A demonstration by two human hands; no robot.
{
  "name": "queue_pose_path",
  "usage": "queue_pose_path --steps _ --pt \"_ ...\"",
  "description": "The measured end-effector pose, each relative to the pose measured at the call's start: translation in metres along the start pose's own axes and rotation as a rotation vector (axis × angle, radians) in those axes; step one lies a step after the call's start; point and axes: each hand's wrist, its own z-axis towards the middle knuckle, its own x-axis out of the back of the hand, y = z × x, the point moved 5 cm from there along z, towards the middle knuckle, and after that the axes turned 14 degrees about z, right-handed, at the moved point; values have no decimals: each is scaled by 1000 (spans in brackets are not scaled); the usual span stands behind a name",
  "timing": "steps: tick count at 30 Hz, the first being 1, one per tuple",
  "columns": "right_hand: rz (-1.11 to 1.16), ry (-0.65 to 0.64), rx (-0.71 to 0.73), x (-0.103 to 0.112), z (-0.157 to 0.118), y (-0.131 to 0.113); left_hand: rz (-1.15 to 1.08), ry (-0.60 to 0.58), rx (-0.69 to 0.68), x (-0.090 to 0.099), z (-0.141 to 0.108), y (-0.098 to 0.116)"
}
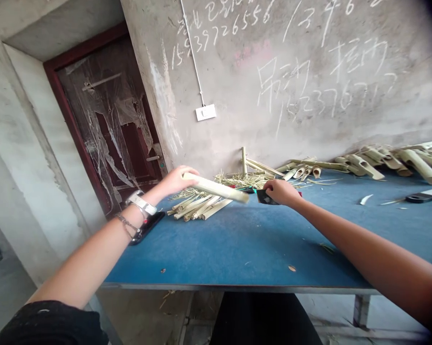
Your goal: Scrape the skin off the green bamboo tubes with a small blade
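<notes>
My left hand [178, 181] is shut around one end of a pale split bamboo tube [216, 188], which it holds above the table and angled toward my right hand. My right hand [278, 191] grips a small dark flat-bladed tool [264, 196], partly hidden by my fingers. The blade sits just past the far end of the bamboo, and I cannot tell whether they touch. Below the tube, a bundle of cut bamboo strips [196, 208] lies on the blue table [219, 249], among loose straw-like shavings [240, 180].
A black phone [147, 227] lies at the table's left edge under my left wrist. Cut bamboo pieces [391, 163] are heaped along the wall at the right, near a black object [420, 197]. A chalk-marked concrete wall [273, 57] backs the table, and a plastic-draped door [108, 124] stands left.
</notes>
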Motion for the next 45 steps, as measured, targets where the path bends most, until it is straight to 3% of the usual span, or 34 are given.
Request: queue_pose_path --steps 6,11,16,21,27,34,40,45 --pt "-122 -103 7 -7 -2 0 -130 143 -40 17 35 23" --pt "-151 -123 -1 -5 -2 1 33 239 -181 20 59 64" --pt "-149 -124 -1 -4 -2 0 97 175 -281 20 63 92" --pt "-140 -126 7 -6 -1 2 130 9 -319 28 50 91" --pt "-137 -148 2 -7 0 4 184 -10 -320 50 28 80" --pt "-165 -169 1 -8 -1 3 62 -137 -255 53 13 86" --pt "-182 -175 -1 -9 0 4 251 -36 -275 49 11 87" --pt "-198 -193 33 -11 -2 2 283 -55 -327 45 10 91"
